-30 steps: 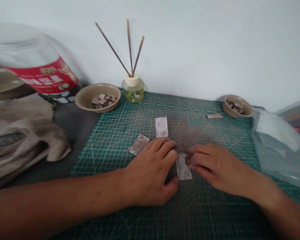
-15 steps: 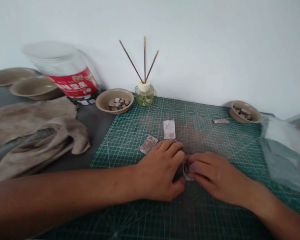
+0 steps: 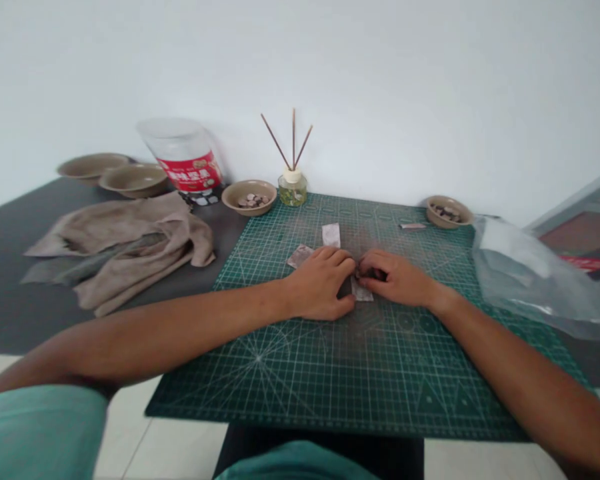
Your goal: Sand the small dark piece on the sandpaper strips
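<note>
My left hand (image 3: 323, 283) lies palm down on the green cutting mat (image 3: 300, 367), thumb apart from the fingers, fingertips beside a pale, flat rectangular piece (image 3: 364, 292). Over the same piece, my right hand (image 3: 397, 279) is closed in a pinch; what its fingers hold is too small and hidden to name. Another mottled rectangular piece (image 3: 300, 256) lies just beyond my left knuckles, partly covered by the hand. A lighter rectangle (image 3: 331, 235) is a little farther back on the mat.
At the mat's back stand a bowl of small chips (image 3: 250, 209), a reed diffuser (image 3: 293, 188) and a second bowl (image 3: 447, 223). A narrow strip (image 3: 413, 226) lies near it. Plastic bag (image 3: 535, 273) to the right; brown cloth (image 3: 145, 247) and a red-labelled jar (image 3: 190, 170) to the left.
The view has pulled back and now shows the mat's front edge and my sleeve. Both hands remain together at the pale piece, more of which shows below them.
</note>
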`<control>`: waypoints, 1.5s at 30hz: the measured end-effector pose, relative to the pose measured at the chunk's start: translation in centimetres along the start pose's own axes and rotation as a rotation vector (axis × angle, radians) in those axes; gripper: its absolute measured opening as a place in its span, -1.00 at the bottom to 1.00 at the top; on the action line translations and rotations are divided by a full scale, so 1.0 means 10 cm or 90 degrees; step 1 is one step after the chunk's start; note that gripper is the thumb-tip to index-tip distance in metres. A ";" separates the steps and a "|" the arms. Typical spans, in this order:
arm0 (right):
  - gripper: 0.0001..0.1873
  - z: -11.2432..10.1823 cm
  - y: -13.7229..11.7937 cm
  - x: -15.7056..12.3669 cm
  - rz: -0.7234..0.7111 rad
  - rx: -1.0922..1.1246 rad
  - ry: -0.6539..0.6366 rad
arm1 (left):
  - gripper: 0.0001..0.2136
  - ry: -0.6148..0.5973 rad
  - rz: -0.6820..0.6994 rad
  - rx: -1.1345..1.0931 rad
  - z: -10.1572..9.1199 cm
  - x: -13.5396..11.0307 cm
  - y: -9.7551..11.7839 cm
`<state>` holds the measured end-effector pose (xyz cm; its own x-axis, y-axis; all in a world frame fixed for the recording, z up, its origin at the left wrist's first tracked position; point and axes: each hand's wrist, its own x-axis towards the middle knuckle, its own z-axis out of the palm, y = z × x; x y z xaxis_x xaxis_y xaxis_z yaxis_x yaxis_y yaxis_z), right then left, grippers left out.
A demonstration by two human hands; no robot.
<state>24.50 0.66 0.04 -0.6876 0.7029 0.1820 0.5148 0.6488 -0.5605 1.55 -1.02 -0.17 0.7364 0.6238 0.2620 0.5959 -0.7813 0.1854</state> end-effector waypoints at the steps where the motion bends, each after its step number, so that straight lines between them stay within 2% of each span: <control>1: -0.96 0.00 0.01 0.00 0.007 0.006 0.003 | -0.66 0.005 0.002 0.003 0.01 0.00 0.00; 7: -0.93 0.04 0.00 0.00 0.043 0.022 0.050 | -0.74 0.033 0.015 0.011 0.04 0.02 -0.01; 11: -0.88 0.10 -0.04 -0.02 0.073 0.039 0.102 | -0.72 0.073 -0.007 0.025 0.05 0.02 -0.01; 15: -0.74 0.13 -0.01 -0.09 0.121 0.058 0.206 | -0.73 0.123 -0.077 0.037 0.06 -0.01 -0.03; 19: -0.71 0.11 0.13 -0.22 0.190 0.057 0.349 | -0.77 0.160 -0.173 0.056 0.06 -0.02 -0.08; 23: -0.70 0.06 0.27 -0.32 0.244 0.050 0.413 | -0.75 0.171 -0.237 0.072 0.05 -0.01 -0.11; 30: -0.69 0.04 0.32 -0.32 0.274 0.037 0.408 | -0.73 0.156 -0.253 0.091 0.03 0.01 -0.12; 36: -0.68 0.04 0.28 -0.34 0.263 0.000 0.374 | -0.72 0.138 -0.222 0.108 0.02 0.02 -0.15; 40: -0.70 0.09 0.21 -0.32 0.217 -0.055 0.349 | -0.73 0.107 -0.179 0.118 0.01 0.00 -0.09; 45: -0.75 0.20 0.07 -0.23 0.099 -0.122 0.318 | -0.71 0.081 -0.149 0.138 0.02 0.02 0.04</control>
<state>25.44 -1.07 -2.40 -0.2938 0.8171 0.4960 0.7073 0.5349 -0.4623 1.97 -1.26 -0.19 0.5340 0.7677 0.3542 0.8085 -0.5862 0.0517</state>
